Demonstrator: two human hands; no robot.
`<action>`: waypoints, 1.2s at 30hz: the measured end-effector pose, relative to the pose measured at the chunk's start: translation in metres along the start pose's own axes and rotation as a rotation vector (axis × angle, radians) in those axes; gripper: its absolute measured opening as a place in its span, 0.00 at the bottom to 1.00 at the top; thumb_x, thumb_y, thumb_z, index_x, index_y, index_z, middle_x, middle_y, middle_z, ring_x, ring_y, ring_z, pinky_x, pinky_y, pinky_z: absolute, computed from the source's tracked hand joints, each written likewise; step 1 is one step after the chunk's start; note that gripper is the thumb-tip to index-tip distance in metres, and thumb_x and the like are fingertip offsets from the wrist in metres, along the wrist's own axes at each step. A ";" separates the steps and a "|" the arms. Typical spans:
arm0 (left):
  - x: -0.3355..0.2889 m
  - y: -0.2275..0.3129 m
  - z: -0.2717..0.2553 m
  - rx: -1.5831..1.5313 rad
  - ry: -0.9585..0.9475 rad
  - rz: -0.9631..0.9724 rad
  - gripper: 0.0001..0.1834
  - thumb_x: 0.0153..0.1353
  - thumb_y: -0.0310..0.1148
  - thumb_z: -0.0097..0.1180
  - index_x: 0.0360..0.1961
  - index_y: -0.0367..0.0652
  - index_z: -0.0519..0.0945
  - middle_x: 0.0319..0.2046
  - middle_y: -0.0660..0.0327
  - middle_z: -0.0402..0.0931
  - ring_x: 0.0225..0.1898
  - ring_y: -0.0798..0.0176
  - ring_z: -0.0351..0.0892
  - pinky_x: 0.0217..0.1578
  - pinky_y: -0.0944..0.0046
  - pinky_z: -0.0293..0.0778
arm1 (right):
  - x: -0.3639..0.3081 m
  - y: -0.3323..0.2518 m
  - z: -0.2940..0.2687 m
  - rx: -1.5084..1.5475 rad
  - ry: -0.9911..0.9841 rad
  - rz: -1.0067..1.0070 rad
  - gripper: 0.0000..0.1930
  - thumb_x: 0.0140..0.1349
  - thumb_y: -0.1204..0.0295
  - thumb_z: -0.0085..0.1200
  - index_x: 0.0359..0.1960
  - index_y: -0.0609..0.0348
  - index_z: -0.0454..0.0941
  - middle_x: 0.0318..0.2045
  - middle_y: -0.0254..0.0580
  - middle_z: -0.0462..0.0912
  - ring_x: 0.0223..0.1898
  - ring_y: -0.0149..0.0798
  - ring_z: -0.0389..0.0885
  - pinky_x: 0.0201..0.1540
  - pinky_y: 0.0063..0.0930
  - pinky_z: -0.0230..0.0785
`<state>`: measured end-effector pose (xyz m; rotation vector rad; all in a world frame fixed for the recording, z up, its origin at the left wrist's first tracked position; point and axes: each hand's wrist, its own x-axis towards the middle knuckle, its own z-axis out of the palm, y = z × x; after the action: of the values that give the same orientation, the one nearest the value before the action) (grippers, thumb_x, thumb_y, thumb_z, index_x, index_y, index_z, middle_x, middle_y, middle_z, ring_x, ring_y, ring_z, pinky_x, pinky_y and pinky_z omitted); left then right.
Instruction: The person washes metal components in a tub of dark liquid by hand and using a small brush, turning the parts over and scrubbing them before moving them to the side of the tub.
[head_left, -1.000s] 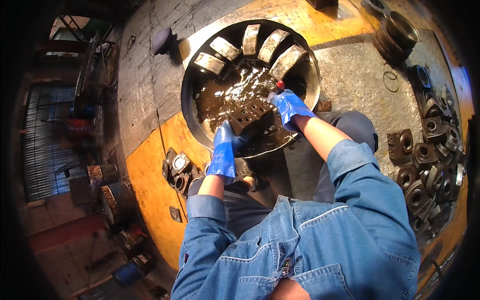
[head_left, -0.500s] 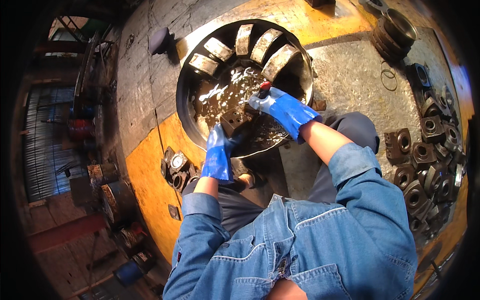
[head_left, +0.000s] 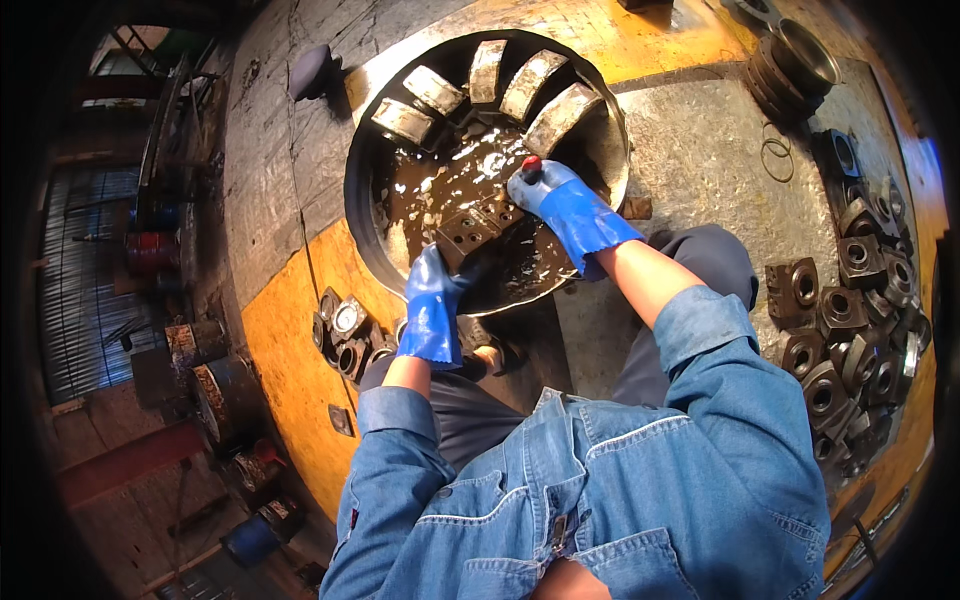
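Note:
Over a round dark metal basin (head_left: 357, 190) of murky brown liquid, both my hands wear blue rubber gloves. My left hand (head_left: 432, 305) is closed on the near end of a dark metal block with holes (head_left: 467, 233), which sits low and tilted at the liquid. My right hand (head_left: 568, 212) is closed round a red-ended handle (head_left: 532, 164) just beyond the block's far right end. The working end of that tool is hidden by the glove and the liquid. Several curved pale metal pieces (head_left: 486, 72) lean along the basin's far rim.
Dark metal blocks with round holes (head_left: 838, 307) lie heaped at the right. A smaller cluster of metal parts (head_left: 350, 317) lies left of my knees. Stacked metal rings (head_left: 795, 65) stand at the far right, near two thin rings (head_left: 776, 158). Drums and machinery line the left.
My right hand has shifted slightly up and right, and more of the holed block shows. My left hand keeps its hold at nearly the same spot. The liquid's ripples have changed.

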<state>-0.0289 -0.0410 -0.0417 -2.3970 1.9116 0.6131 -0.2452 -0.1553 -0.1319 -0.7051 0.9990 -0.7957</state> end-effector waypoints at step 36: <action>-0.006 -0.046 0.020 0.000 0.090 0.030 0.39 0.52 0.54 0.82 0.55 0.35 0.83 0.49 0.43 0.88 0.52 0.41 0.89 0.54 0.49 0.83 | -0.038 -0.055 0.040 -0.598 0.068 -0.150 0.23 0.75 0.49 0.53 0.43 0.60 0.84 0.27 0.53 0.83 0.35 0.51 0.84 0.43 0.38 0.76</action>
<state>0.0080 -0.0189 -0.0687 -2.4410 1.9848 0.5145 -0.2345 -0.1467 -0.0549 -1.2837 1.2719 -0.6514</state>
